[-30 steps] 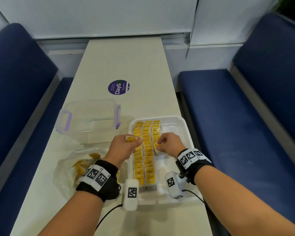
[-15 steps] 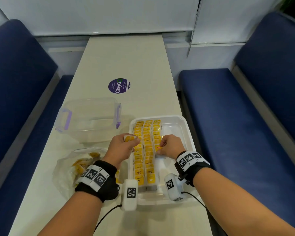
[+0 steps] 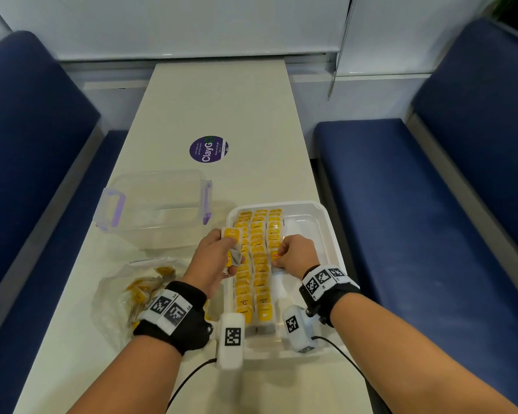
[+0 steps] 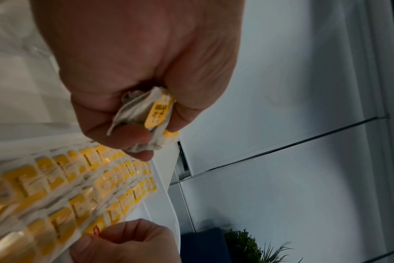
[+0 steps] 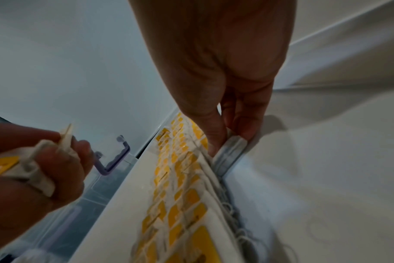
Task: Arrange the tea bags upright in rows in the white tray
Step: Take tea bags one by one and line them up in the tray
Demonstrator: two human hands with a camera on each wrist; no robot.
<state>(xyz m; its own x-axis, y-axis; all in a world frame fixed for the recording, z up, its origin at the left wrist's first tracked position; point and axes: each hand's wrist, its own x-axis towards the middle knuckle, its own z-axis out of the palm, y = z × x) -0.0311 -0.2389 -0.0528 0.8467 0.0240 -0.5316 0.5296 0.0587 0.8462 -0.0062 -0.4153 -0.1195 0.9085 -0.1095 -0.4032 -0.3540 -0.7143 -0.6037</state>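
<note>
— Seating that bag in the third row is the job for the right hand [image 3: 293,252], isn't it?

— I'd judge so. Its thumb and fingers pinch a tea bag [image 3: 275,254] at the near end of the third row, centre of the head view; the right wrist view shows the fingertips [image 5: 245,131] pressing it down against the bags behind. To do it well, I'd keep it vertical, snug to its neighbour, tag up, string tucked in.

— And the left hand [image 3: 217,258]?

— Clenched round a small bundle of tea bags [image 4: 151,113], hovering over the left rim of the white tray [image 3: 329,222]. Best kept clear of the standing rows [image 3: 256,258], which would topple easily if brushed.

— How full is the tray?

— Two rows run almost its whole length, the third about halfway; the right side lies bare. So a fair way to go, I think.

— More stock?

— A clear plastic bag [image 3: 123,294] with loose tea bags sits lower left of the frame, beside the left wrist.

— Beyond that?

— A clear container with purple clips [image 3: 156,201], left of the tray, then a round purple sticker [image 3: 209,149] on the pale table [image 3: 222,94]. Blue bench seats [image 3: 401,189] flank it; a white wall closes the top of the frame.
</note>
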